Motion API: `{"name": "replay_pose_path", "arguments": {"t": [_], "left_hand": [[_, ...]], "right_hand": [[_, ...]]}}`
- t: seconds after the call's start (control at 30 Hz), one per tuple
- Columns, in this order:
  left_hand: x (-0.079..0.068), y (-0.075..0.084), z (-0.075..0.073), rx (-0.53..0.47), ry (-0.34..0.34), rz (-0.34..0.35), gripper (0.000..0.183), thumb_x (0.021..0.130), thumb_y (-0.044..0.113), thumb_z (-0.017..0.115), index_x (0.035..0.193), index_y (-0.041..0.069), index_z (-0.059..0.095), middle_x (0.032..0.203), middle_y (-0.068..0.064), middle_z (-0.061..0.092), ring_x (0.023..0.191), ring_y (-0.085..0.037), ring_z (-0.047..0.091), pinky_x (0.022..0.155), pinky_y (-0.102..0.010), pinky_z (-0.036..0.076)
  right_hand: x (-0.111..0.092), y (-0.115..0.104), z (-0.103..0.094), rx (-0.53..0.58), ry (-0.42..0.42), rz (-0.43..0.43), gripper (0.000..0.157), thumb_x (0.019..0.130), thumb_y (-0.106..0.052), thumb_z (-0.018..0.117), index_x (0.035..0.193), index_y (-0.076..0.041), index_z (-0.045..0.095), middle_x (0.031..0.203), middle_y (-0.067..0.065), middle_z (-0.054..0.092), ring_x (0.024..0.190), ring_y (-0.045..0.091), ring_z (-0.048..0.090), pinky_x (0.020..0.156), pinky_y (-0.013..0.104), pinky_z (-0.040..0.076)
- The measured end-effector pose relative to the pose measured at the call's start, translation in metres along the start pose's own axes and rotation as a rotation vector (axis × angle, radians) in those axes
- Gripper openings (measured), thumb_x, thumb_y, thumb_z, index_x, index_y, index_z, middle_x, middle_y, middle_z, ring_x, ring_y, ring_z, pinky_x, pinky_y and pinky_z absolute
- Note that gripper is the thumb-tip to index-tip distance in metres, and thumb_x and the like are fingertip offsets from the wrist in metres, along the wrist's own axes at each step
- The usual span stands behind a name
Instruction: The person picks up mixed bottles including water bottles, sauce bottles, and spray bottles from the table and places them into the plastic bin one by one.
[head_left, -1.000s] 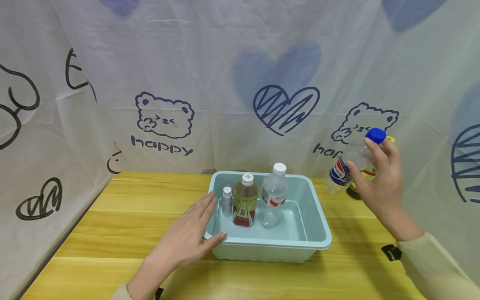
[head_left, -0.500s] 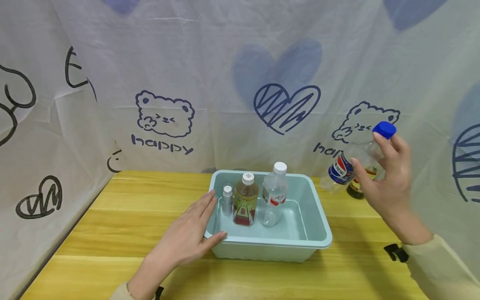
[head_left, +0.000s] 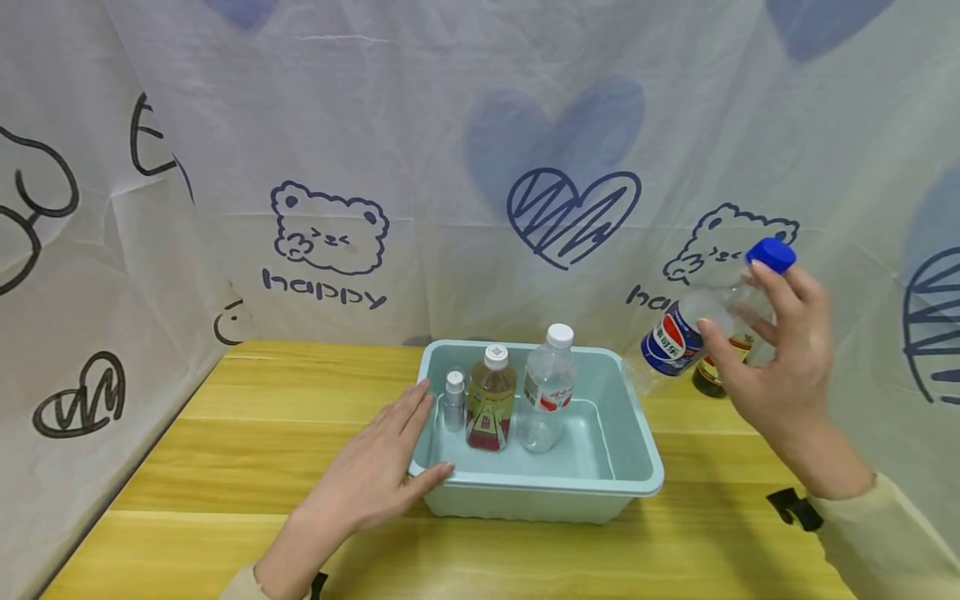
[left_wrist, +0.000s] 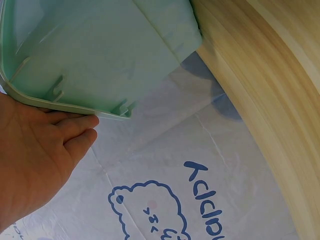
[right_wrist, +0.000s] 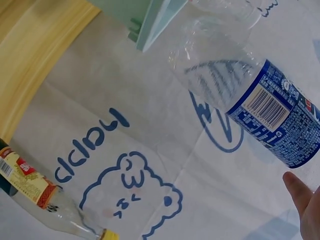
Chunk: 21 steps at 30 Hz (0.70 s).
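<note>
My right hand (head_left: 783,367) grips a clear plastic Pepsi bottle (head_left: 670,342) near its neck, thumb on one side. The bottle tilts, blue cap up to the right, its base beside the right rim of a pale green plastic bin (head_left: 536,483). On the bin's left rim rests my left hand (head_left: 378,467), fingers straight, thumb along the front edge. Inside the bin stand a small clear bottle (head_left: 453,408), a reddish-brown drink bottle (head_left: 491,412) and a clear white-capped bottle (head_left: 550,400). The left wrist view shows fingers under the bin's rim (left_wrist: 75,111).
Behind the Pepsi bottle, a dark-based bottle with a yellow label (head_left: 708,375) stands on the wooden table (head_left: 247,417). Its yellow cap shows in the right wrist view. A printed white cloth (head_left: 450,275) hangs behind and at the sides.
The Pepsi bottle has tilted further, its base swinging left toward the bin while the cap moved right and up. My right hand shifted slightly right. The left hand has stayed put.
</note>
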<state>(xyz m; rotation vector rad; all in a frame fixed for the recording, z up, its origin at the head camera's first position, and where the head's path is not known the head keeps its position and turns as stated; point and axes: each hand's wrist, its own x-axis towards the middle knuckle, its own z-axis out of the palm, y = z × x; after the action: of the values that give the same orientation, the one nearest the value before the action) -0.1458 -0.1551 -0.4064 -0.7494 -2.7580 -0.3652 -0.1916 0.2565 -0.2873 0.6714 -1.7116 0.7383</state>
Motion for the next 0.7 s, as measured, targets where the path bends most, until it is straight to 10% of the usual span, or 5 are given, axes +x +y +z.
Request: {"name": "replay_pose_path", "arguments": {"t": [0.7], "left_hand": [[0.000,0.000,0.000,-0.007,-0.010,-0.012,0.092,0.102,0.067,0.048,0.162,0.000,0.029,0.172,-0.016,0.020,0.158,-0.031,0.022,0.126,-0.049,0.029]], "right_hand": [[-0.014,-0.029,0.011,0.011,-0.100,-0.023,0.073,0.100,-0.054,0.064,0.136,0.009,0.056,0.134,0.031,0.055,0.126,0.017,0.056,0.096,0.006,0.046]]}}
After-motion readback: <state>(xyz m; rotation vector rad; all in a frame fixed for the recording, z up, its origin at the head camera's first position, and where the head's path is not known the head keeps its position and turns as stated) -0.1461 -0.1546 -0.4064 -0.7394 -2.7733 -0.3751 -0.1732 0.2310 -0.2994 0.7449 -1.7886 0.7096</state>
